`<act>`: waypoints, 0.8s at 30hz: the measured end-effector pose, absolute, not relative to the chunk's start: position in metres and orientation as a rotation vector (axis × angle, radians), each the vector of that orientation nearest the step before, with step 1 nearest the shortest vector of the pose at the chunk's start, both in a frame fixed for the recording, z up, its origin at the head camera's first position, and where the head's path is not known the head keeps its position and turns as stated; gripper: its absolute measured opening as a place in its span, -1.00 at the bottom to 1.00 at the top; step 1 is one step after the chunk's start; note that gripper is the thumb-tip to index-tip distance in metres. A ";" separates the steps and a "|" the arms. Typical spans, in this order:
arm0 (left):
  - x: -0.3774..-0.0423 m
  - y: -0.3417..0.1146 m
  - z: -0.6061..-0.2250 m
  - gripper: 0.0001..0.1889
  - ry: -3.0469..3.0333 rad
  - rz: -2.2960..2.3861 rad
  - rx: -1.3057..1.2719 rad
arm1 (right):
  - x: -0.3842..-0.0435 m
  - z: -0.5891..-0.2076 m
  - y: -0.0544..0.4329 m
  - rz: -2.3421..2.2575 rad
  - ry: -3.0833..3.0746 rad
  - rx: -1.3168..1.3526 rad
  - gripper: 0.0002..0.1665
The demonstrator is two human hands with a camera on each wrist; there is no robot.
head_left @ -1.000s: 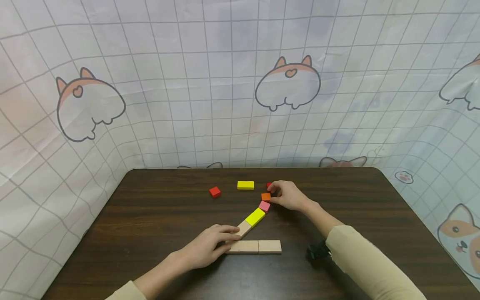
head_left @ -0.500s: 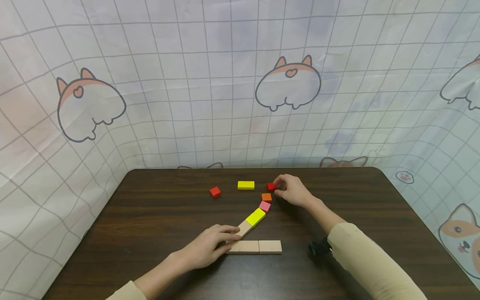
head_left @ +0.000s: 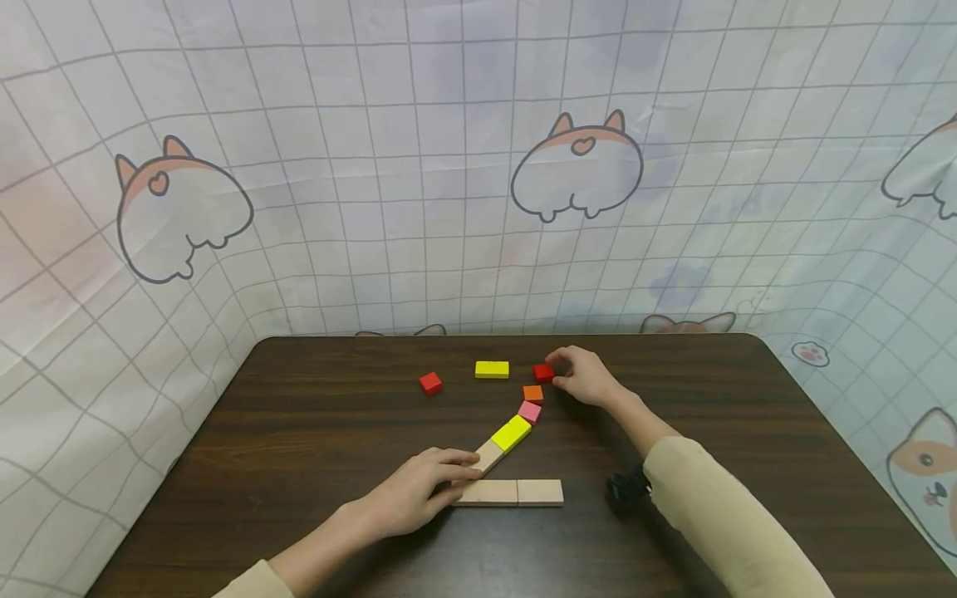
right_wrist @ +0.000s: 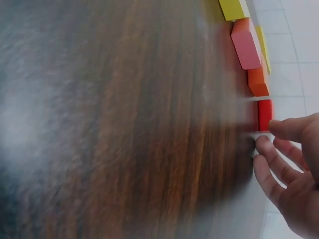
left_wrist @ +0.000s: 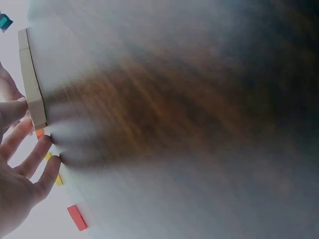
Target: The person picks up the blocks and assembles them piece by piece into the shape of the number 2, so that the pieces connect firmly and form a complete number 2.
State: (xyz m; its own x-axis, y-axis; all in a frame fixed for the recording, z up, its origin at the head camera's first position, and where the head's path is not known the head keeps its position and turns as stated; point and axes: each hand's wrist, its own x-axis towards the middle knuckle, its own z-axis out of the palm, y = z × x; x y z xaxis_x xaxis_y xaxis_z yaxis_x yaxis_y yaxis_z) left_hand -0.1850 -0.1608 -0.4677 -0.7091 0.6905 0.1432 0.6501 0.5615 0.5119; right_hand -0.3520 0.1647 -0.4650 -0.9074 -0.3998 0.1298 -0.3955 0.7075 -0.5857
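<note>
My left hand (head_left: 422, 492) rests with extended fingers at a slanting plain wood block (head_left: 488, 457), its thumb at the left end of a straight row of plain wood blocks (head_left: 497, 493). From the slanting block a line runs up and right: a yellow block (head_left: 512, 433), a pink block (head_left: 529, 412) and an orange block (head_left: 532, 394). Just past the orange one lies a small red block (head_left: 542, 373). My right hand (head_left: 586, 378) pinches this red block by its right end, thumb on the near side and index finger on the far side. The right wrist view shows the thumb tip at the red block (right_wrist: 265, 115).
A separate yellow block (head_left: 492, 370) and another red block (head_left: 430, 383) lie toward the back of the dark wooden table (head_left: 314, 432). A small black object (head_left: 626, 486) shows by the right sleeve. A patterned cloth (head_left: 449, 208) stands behind the table.
My right hand has moved from beside the orange block slightly back and right to the red block, which was partly covered before. My left hand has stayed in place.
</note>
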 end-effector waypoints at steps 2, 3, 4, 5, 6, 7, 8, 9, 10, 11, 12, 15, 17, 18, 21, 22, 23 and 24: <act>-0.185 -0.161 -0.468 -0.65 2.708 0.842 1.166 | -0.354 -0.466 0.164 -0.982 2.894 -0.674 -0.58; -0.185 -0.161 -0.468 -0.65 2.707 0.843 1.170 | -0.355 -0.466 0.164 -0.976 2.892 -0.671 -0.57; -0.185 -0.161 -0.468 -0.65 2.707 0.843 1.168 | -0.356 -0.466 0.163 -0.970 2.889 -0.661 -0.57; -0.185 -0.161 -0.468 -0.65 2.705 0.845 1.171 | -0.357 -0.467 0.163 -0.965 2.884 -0.649 -0.57; -0.185 -0.161 -0.468 -0.65 2.704 0.846 1.169 | -0.358 -0.467 0.162 -0.959 2.880 -0.638 -0.57; -0.185 -0.161 -0.468 -0.65 2.704 0.846 1.170 | -0.358 -0.467 0.162 -0.950 2.877 -0.640 -0.56; -0.185 -0.161 -0.468 -0.65 2.704 0.846 1.170 | -0.359 -0.467 0.161 -0.942 2.875 -0.641 -0.56; -0.185 -0.161 -0.468 -0.65 2.704 0.845 1.171 | -0.360 -0.467 0.161 -0.936 2.872 -0.643 -0.56; -0.185 -0.161 -0.468 -0.65 2.704 0.843 1.169 | -0.360 -0.467 0.160 -0.927 2.872 -0.645 -0.56; -0.185 -0.161 -0.468 -0.65 2.705 0.841 1.170 | -0.360 -0.467 0.160 -0.921 2.871 -0.648 -0.56; -0.185 -0.161 -0.467 -0.65 2.705 0.841 1.167 | -0.361 -0.467 0.160 -0.914 2.871 -0.651 -0.56; -0.185 -0.161 -0.466 -0.65 2.707 0.839 1.167 | -0.362 -0.468 0.159 -0.896 2.872 -0.649 -0.57; -0.185 -0.160 -0.466 -0.64 2.707 0.840 1.165 | -0.362 -0.468 0.158 -0.893 2.870 -0.647 -0.57; -0.185 -0.160 -0.466 -0.64 2.705 0.842 1.164 | -0.363 -0.469 0.158 -0.891 2.870 -0.646 -0.58; -0.184 -0.160 -0.466 -0.65 2.704 0.842 1.161 | -0.363 -0.469 0.157 -0.888 2.868 -0.649 -0.60; -0.184 -0.160 -0.466 -0.65 2.704 0.840 1.159 | -0.363 -0.469 0.157 -0.888 2.865 -0.647 -0.60; -0.184 -0.160 -0.466 -0.65 2.704 0.840 1.160 | -0.363 -0.469 0.156 -0.885 2.863 -0.647 -0.61; -0.184 -0.160 -0.466 -0.65 2.705 0.839 1.158 | -0.364 -0.469 0.156 -0.881 2.861 -0.645 -0.62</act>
